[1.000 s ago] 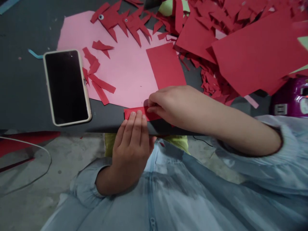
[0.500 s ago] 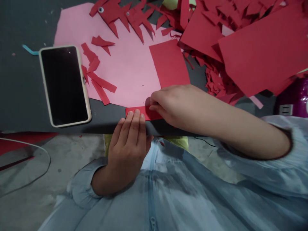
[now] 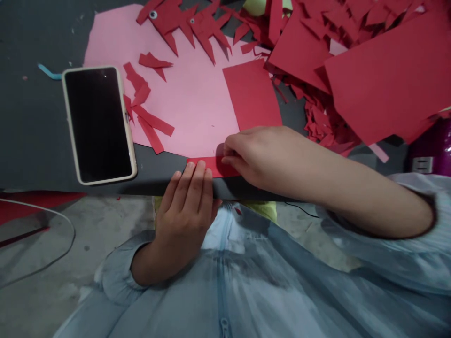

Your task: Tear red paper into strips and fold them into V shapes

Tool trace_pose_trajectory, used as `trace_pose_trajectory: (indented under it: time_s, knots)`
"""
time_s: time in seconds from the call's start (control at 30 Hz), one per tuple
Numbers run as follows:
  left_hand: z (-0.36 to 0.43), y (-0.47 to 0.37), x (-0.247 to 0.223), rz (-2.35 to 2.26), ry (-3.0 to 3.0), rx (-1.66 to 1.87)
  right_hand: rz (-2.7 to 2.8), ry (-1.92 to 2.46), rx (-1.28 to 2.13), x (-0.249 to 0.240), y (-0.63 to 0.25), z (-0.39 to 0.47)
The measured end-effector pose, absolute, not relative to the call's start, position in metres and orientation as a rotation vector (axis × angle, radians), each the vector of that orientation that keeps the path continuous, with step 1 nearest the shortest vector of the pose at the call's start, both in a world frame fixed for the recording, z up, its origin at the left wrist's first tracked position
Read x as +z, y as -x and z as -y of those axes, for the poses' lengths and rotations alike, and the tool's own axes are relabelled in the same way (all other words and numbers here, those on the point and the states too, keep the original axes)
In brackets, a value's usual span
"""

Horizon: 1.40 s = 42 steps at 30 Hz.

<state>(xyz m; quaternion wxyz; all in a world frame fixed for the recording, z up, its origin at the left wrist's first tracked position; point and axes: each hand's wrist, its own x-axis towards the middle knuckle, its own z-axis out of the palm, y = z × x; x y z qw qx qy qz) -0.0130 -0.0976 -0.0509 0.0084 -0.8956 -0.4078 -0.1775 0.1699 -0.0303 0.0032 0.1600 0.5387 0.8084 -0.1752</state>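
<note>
A narrow strip of red paper (image 3: pixel 217 167) lies along the front edge of the dark table, overlapping the rim of a pink paper sheet (image 3: pixel 192 103). The fingers of my left hand (image 3: pixel 185 209) rest flat and stretched out on the strip's left end. Over its right part sits my right hand (image 3: pixel 259 152), with thumb and fingers curled together at the paper. Whatever those fingertips may hold is hidden. Beyond the right hand, a red paper rectangle (image 3: pixel 252 94) lies on the pink sheet.
A phone (image 3: pixel 98 124) lies at the left. Red cut-out figures with googly eyes (image 3: pixel 169 21) and loose red pieces (image 3: pixel 141 94) are on the pink sheet. Red scraps and larger red sheets (image 3: pixel 387 75) pile up at the right, near a shiny purple object (image 3: pixel 435 148).
The whole view has shifted slightly, so the table things appear a little further right. Both hands keep nearly the same place on the red strip.
</note>
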Motion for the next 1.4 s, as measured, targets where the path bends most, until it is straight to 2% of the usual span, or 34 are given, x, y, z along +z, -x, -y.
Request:
trace_pose_trajectory:
  time_s: [0.9,1.2,1.4]
  knots:
    - [0.095,0.019,-0.052,1.245,2.791,-0.532,-2.248,-1.543,-0.472,0.004,-0.167,0.028]
    - [0.091,0.03,-0.044,1.129,2.854,-0.341,-2.321,-1.472,-0.378,0.013,-0.163,0.03]
    - [0.111,0.01,-0.044,1.254,2.823,-0.383,-2.304,-1.478,-0.37,0.007,-0.166,0.03]
